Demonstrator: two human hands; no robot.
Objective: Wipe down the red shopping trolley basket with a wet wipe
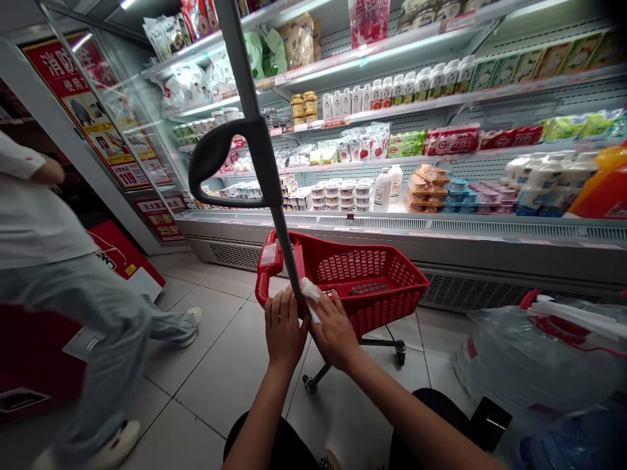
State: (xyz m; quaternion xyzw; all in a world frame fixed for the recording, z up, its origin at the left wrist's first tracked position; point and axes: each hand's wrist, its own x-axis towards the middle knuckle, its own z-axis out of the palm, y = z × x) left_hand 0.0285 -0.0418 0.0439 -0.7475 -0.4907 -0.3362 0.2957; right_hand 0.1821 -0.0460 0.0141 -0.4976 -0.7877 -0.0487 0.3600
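In front of me stands a small red shopping cart point(392, 303) with a perforated plastic basket and wheels. A long grey pole point(287, 251) with a dark loop grip point(259, 156) rises from its near end and leans to the left. My left hand point(285, 329) is closed around the base of the pole, at the cart's near rim. From the other side, my right hand point(336, 329) presses a crumpled white wipe point(309, 289) against the lower pole. The palms of both hands are hidden.
Behind the cart runs an open refrigerated shelf point(392, 225) stocked with cups, bottles and packs. On the left a person point(44, 222) in a white top walks by. Wrapped water bottles point(529, 365) stand at the right, with a dark phone-like object point(490, 421) beside them.
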